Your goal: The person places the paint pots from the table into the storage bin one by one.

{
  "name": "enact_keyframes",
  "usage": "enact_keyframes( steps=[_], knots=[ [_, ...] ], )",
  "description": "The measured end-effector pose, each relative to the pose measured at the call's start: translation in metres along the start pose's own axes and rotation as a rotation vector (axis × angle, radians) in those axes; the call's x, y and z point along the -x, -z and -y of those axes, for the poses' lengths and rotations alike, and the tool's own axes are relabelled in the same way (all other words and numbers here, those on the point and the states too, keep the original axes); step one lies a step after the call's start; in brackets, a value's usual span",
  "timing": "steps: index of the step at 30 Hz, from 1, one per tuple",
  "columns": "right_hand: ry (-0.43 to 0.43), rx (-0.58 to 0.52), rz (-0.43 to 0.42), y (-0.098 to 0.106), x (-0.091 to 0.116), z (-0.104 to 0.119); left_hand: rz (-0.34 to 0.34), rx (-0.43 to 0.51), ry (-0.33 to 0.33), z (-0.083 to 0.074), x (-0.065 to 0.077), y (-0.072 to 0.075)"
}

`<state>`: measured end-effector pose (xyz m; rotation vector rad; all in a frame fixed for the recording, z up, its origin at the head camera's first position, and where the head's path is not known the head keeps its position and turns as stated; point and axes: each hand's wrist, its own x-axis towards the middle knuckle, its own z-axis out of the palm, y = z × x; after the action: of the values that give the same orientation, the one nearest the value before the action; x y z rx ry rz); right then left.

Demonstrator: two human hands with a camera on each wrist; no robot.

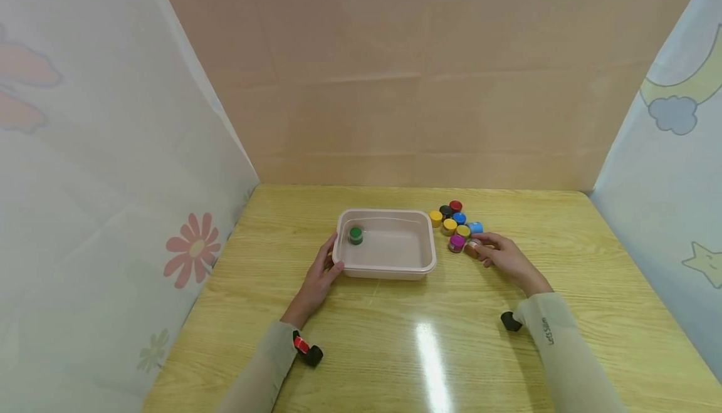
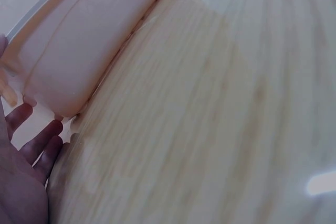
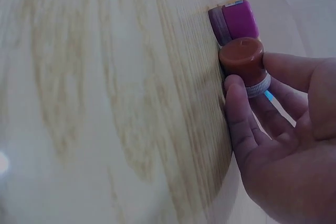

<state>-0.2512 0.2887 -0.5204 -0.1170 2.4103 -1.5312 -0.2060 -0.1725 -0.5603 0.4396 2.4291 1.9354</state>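
My left hand (image 1: 318,281) lies at the left end of a pale pink plastic tray (image 1: 386,270), its thumb at the front corner and its fingers along the side. In the left wrist view, spread fingers (image 2: 39,148) touch the tray's outer wall. A small green-lidded jar (image 1: 356,235) sits inside the tray near its left end. My right hand (image 1: 504,256) pinches a small brown jar (image 3: 242,59) between thumb and fingers. The brown jar is tilted, close beside a purple-lidded jar (image 3: 240,19) at the front of a group of jars.
Right of the tray stand yellow (image 1: 449,226), dark (image 1: 445,211), red (image 1: 455,205) and blue-lidded (image 1: 459,218) jars, close together. A light blue jar (image 1: 476,228) lies by the right fingers. The wooden table (image 1: 372,338) meets a paper-covered back wall (image 1: 395,87).
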Motion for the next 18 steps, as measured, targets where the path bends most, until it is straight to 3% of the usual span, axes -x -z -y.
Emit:
enact_keyframes(
  steps=[18],
  knots=[
    [-0.04, -0.002, -0.058, 0.004, -0.003, -0.009, -0.002, -0.003, 0.013, 0.0, -0.001, 0.0]
  ],
)
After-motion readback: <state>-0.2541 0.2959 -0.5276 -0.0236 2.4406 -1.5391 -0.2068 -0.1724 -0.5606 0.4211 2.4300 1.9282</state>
